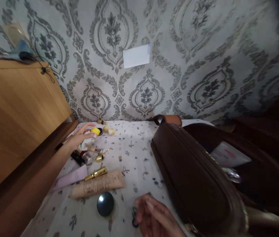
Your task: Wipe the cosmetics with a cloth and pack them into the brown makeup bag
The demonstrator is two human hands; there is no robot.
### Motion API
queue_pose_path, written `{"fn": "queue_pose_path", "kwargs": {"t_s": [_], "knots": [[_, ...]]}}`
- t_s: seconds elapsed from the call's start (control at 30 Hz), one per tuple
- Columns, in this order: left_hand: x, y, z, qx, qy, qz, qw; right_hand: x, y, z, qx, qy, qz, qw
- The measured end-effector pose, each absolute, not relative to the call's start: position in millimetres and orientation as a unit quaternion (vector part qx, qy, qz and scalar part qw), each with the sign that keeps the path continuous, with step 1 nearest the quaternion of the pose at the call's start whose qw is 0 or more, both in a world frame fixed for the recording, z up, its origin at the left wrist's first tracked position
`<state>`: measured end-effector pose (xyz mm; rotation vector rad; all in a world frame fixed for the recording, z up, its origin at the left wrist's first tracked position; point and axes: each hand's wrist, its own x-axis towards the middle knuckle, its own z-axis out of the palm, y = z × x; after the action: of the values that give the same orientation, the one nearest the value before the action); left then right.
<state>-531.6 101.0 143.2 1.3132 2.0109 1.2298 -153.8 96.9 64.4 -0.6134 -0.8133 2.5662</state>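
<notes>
My left hand (81,136) reaches to the far left of the patterned sheet, its fingers closed around a small yellow-and-white item (95,131) with a crumpled white part below. Beside those fingers are a dark round cap (100,131) and pale sponge-like pieces (108,130). At the front, my right hand (155,215) hovers low with fingers curled together; whatever they may hold is hidden. A dark looped shape (134,217) shows against its fingertips. Between the hands lie a beige tube (98,184), a gold tube (96,173), a lilac tube (70,177) and a round dark compact (105,204).
A brown leather bag (191,171) stands unzipped on the right, with a clear packet (230,154) inside. Several small cosmetics, including a gold cap (99,158), lie near my left wrist. A wooden cabinet (23,115) borders the left; a patterned wall (144,85) rises behind.
</notes>
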Motion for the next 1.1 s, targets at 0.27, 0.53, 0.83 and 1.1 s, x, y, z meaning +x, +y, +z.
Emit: {"fn": "queue_pose_path", "kwargs": {"t_s": [0.27,0.53,0.83,1.1], "knots": [[-346,24,166,0.489,0.624,0.518,0.321,-153,84,82,-0.173,-0.32,0.901,0.235],[-267,-16,143,0.597,0.648,0.423,0.211,-138,69,93,-0.159,-0.344,0.88,0.286],[-241,-17,160,0.606,0.641,0.464,0.076,-115,67,78,-0.192,-0.605,0.689,0.351],[-226,-2,126,0.606,0.662,0.426,0.114,-110,59,76,-0.191,-0.682,0.601,0.37]]}}
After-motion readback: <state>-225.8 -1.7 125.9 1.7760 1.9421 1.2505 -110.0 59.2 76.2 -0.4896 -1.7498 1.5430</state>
